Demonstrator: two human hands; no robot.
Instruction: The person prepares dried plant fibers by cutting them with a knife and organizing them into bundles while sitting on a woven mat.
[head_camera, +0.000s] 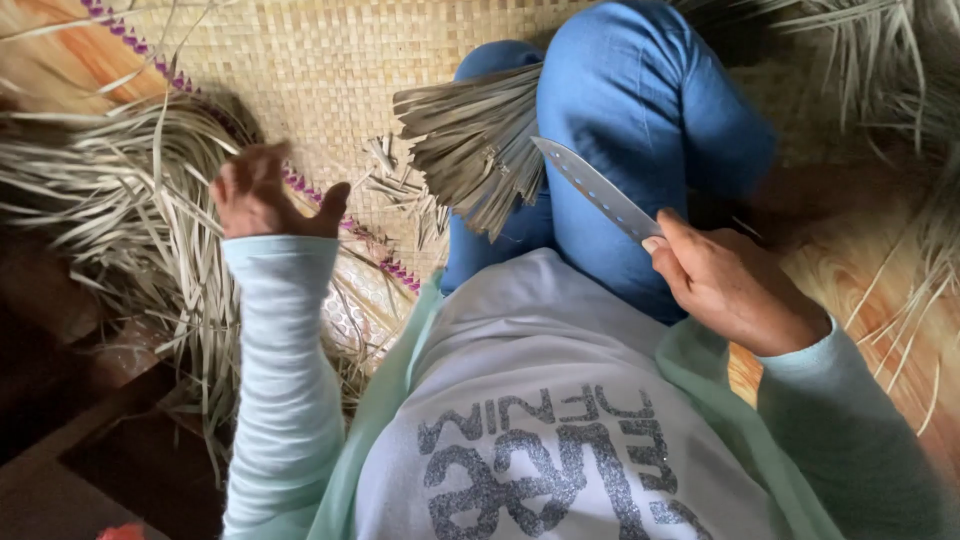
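Head cam, looking straight down at a seated person w/ bent knees in blue trousers (640, 120), grey printed top and pale mint long sleeves.

Right hand (735, 285): grip closed around the handle of a knife (597, 190). Handle hidden inside the fist; only the blade shows, long, grey, w/ a row of small dots along it. Blade points up-left across the right thigh, tip ending near the cut end of the leaf bundle; contact w/ the bundle can't be told.

Bundle of dried palm-leaf strips (475, 150): grey-tan, fanned, lying over the left knee/thigh, cut ends pointing down-left toward the mat. A few short offcuts (400, 185) lie on the mat just beside it.

Left hand (262, 195): raised at frame left, back of hand to cam, fingers curled loosely, thumb out to the right. Grip loose and half-open; nothing seen in it, but the palm side is hidden. Sits over the edge of a big loose heap of dried leaf strips (110, 210) spreading across the left side; touching or not – can't tell.

Underneath: woven straw mat (330, 60) w/ purple stitched border running diagonally. More dried strips (890, 60) top right and down the right edge, over orange-brown wood-pattern floor (860, 270). Dark floor area bottom left.
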